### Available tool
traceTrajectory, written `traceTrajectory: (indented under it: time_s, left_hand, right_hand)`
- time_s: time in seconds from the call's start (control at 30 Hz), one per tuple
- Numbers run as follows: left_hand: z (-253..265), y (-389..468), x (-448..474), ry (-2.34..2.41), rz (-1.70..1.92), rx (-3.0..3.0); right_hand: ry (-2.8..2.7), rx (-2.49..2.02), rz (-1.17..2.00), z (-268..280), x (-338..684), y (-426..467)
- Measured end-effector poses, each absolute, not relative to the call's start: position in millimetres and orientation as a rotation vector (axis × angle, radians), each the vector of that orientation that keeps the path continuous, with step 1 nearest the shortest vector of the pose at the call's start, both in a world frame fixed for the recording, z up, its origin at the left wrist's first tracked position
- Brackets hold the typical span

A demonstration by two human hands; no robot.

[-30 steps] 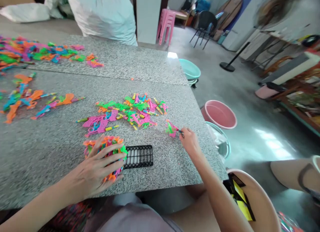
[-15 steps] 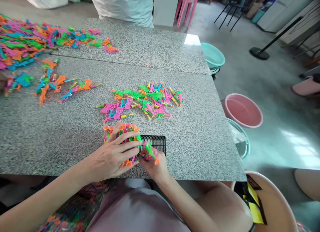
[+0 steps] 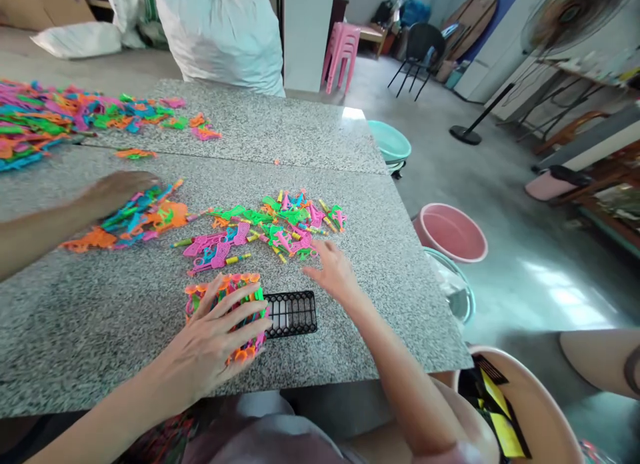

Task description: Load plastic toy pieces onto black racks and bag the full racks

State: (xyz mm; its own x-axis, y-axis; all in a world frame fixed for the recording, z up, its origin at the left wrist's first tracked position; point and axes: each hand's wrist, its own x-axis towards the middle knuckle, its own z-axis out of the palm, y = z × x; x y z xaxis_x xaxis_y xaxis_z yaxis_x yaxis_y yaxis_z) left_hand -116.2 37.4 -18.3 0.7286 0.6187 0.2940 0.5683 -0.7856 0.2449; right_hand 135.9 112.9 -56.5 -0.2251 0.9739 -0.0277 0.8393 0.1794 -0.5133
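My left hand (image 3: 217, 334) is spread across a tightly packed row of colourful plastic toy guns (image 3: 243, 277), its fingers over the top and side, holding them together. Orange round ends line both long sides of the row. The toys stand at the left part of a black plastic rack (image 3: 293, 313), whose right part shows bare slots. My right hand (image 3: 333, 271) is open beside the near right edge of a loose pile of toy guns (image 3: 295, 217), with nothing visible in it. Pink, green, blue and yellow pieces overlap in that pile.
Another person's hand (image 3: 120, 184) is over more toy guns (image 3: 165, 217) at the left. A large heap of toys (image 3: 45, 121) covers the far left of the speckled table (image 3: 380, 304). Basins, including a pink one (image 3: 453, 232), stand beyond the right edge.
My right hand has left the rack, where it held a pink and green toy gun, and moved up to the loose pile. The other person's hand has come further into view.
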Motion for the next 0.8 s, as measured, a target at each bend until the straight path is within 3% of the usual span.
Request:
traceTrajectory:
  time_s: [0.1,0.33,0.53,0.67,0.8]
  left_hand:
    - [-20,38,-117,0.936,0.547,2.831]
    - [-23,36,-116,0.979,0.606,2.718]
    - [-16,43,-119,0.836,0.594,2.884]
    - [-16,32,-113,0.922,0.624,2.757]
    - [-18,24,-109,0.872,0.599,2.71]
  right_hand:
    - [-2.245,-1.808,0.381,-63,156,130]
    - [-2.297,-1.941,0.492,-76,182,66]
    - [-2.648,-1.526,0.179,-64,195,142]
    - [-2.852,-1.449,0.188,-58,214,156]
    - [-2.662,-1.654,0.351,-56,261,107]
